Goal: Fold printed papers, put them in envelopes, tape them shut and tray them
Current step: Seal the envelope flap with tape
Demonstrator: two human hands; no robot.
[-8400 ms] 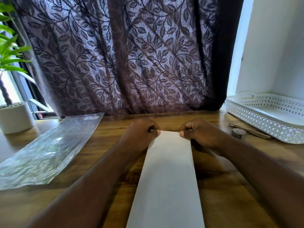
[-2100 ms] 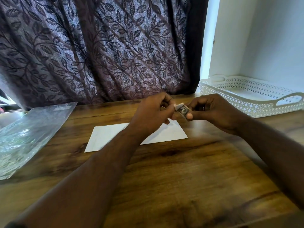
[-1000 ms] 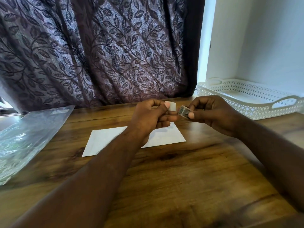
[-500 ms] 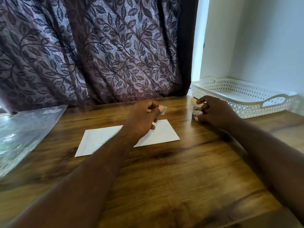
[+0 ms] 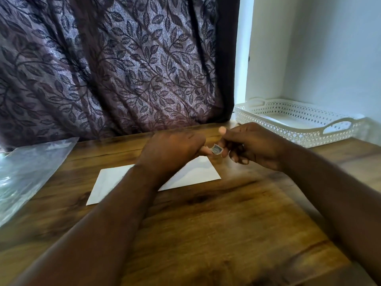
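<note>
A white envelope (image 5: pixel 198 172) lies flat on the wooden table (image 5: pixel 216 223), partly covered by my left forearm. Just above its right end, my left hand (image 5: pixel 173 151) and my right hand (image 5: pixel 253 145) meet. Between their fingertips they pinch a small greyish piece of tape (image 5: pixel 216 150). My left fingers are curled under the hand, and my right index finger sticks up. The tape roll is not visible. A white perforated tray (image 5: pixel 299 129) stands at the back right by the wall.
A clear plastic bag (image 5: pixel 26 172) lies at the left edge of the table. A dark leaf-patterned curtain (image 5: pixel 115 69) hangs right behind the table. A white wall closes off the right side behind the tray.
My right hand has left the spot on the table where it set down the tape roll and has come back to my left hand. Both now hold the tape piece over the envelope's right end.
</note>
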